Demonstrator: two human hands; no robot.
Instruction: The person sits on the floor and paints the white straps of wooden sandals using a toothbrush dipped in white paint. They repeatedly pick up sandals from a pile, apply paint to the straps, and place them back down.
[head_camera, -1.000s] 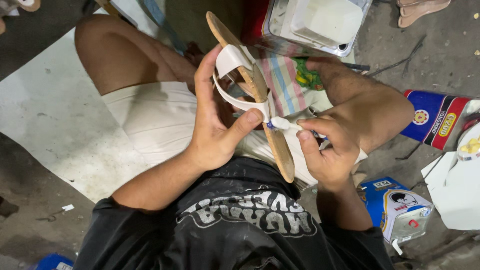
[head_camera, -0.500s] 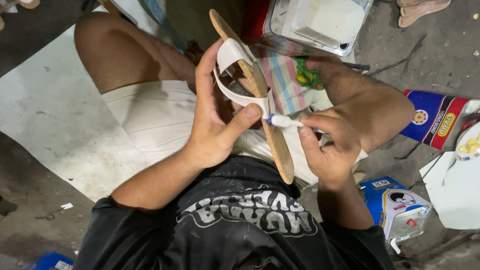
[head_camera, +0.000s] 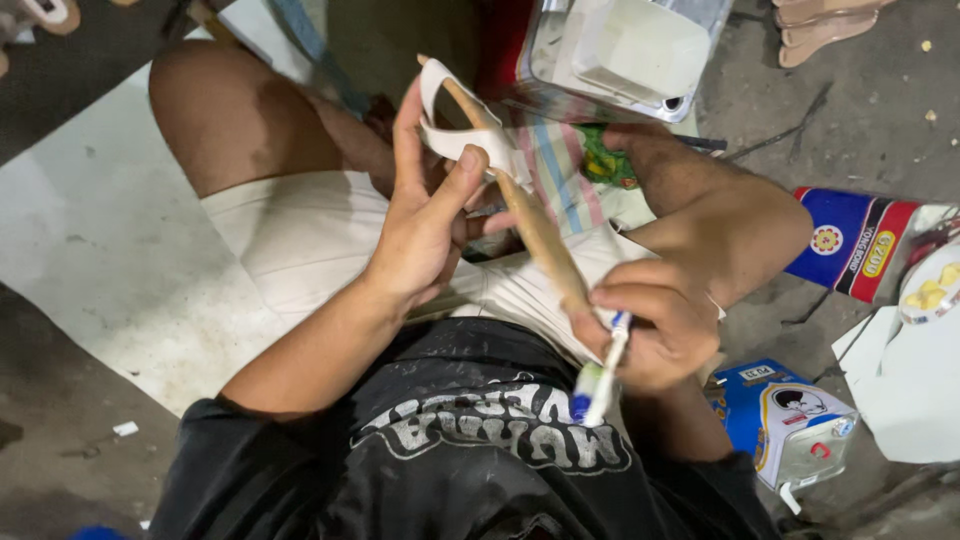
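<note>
Over the lap, above pale shorts, the left hand (head_camera: 425, 235) grips a tan sandal sole (head_camera: 535, 235) near its upper end, thumb pressed on the white strap (head_camera: 462, 140), fingers curled behind. Lower down, the right hand (head_camera: 655, 330) closes around the sole's near end and pinches a white and blue toothbrush (head_camera: 600, 380), its handle pointing toward the black shirt. Beyond the knees sits a metal box holding a white tub (head_camera: 640, 50); a blue carton (head_camera: 785, 420) lies on the floor at right
</note>
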